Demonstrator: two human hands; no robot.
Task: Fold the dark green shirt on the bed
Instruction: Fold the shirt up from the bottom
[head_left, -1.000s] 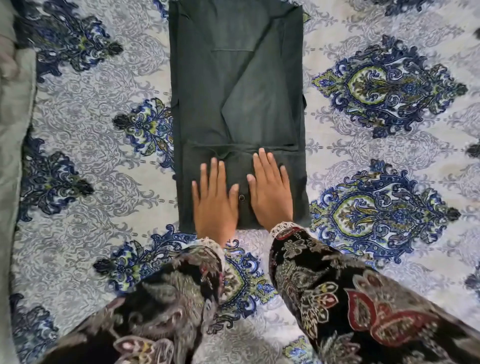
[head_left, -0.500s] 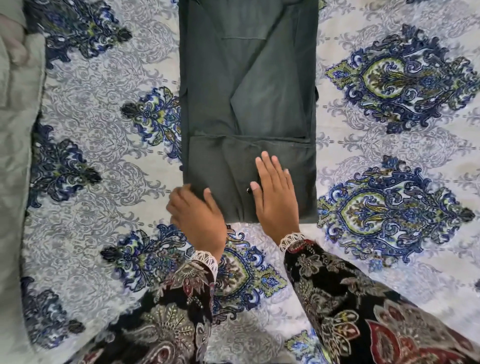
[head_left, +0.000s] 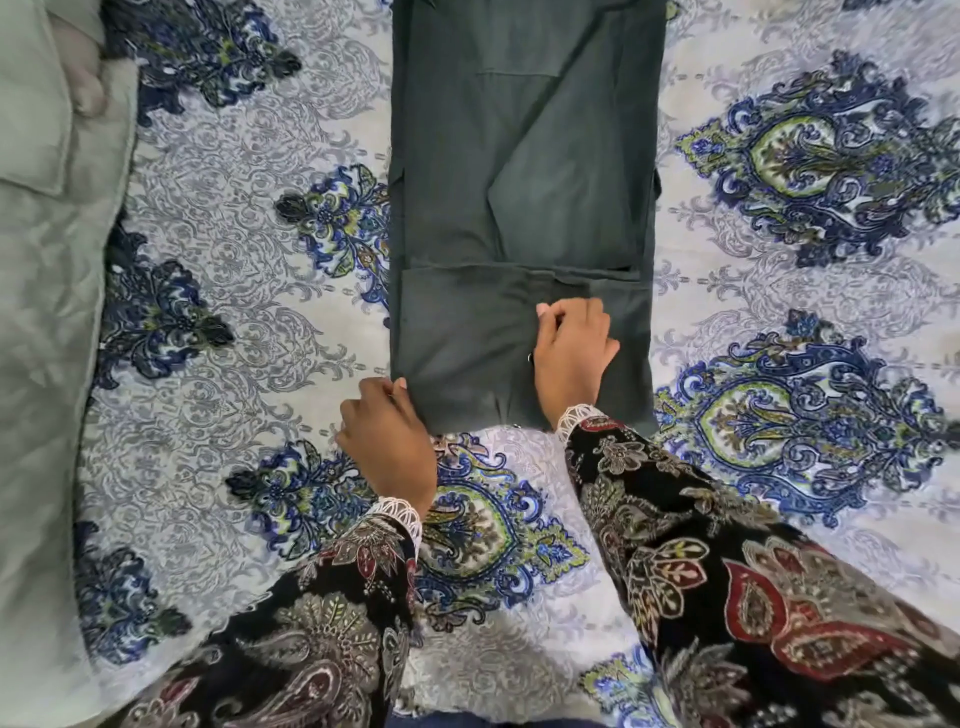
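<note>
The dark green shirt (head_left: 519, 182) lies on the bed as a long narrow strip running away from me, its near end turned up into a flat band. My left hand (head_left: 387, 441) is at the shirt's near left corner, fingers curled and pinching the fabric edge. My right hand (head_left: 571, 353) rests on the folded band right of centre, fingers bent and gathering the cloth under them. A small button shows beside that hand. The shirt's far end runs out of the top of the view.
The bed sheet (head_left: 234, 322) is white-grey with blue and green paisley medallions. A pale green quilted blanket (head_left: 41, 312) lies along the left edge. My patterned black sleeves fill the bottom of the view.
Both hands lay flat on the folded band a second ago. The left hand slid to the near left corner and curled onto the edge; the right hand's fingers bent and bunched the fabric.
</note>
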